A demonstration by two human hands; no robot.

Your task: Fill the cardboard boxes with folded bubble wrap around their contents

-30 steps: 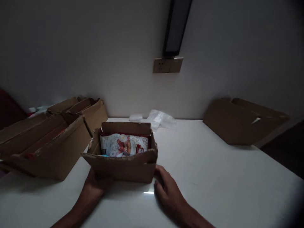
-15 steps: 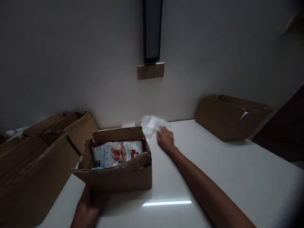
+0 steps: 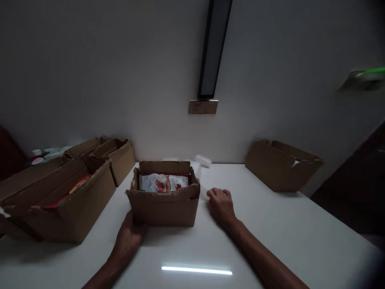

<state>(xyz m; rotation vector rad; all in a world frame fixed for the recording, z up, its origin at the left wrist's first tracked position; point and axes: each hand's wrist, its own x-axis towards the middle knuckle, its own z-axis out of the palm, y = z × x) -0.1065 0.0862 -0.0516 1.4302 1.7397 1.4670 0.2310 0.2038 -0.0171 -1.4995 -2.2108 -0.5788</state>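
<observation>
A small open cardboard box [image 3: 164, 208] stands on the white table [image 3: 270, 233] in front of me. Inside it lies a white and red printed packet [image 3: 163, 182]. My left hand [image 3: 128, 239] presses against the box's lower left front corner, fingers curled on the cardboard. My right hand [image 3: 221, 205] rests on the table just right of the box, knuckles up, fingers bent down and partly hidden; nothing shows in it. A crumpled clear plastic wrap [image 3: 202, 162] lies behind the box by the wall.
Larger open cardboard boxes [image 3: 60, 200] crowd the left side, one holding red packets. Another cardboard box [image 3: 282, 166] sits at the far right by the wall. A wall socket [image 3: 203, 107] and a dark vertical strip [image 3: 214, 48] are above.
My right hand has pulled back from the plastic wrap by the wall to the table beside the box. The left hand stays on the box. The view has shifted.
</observation>
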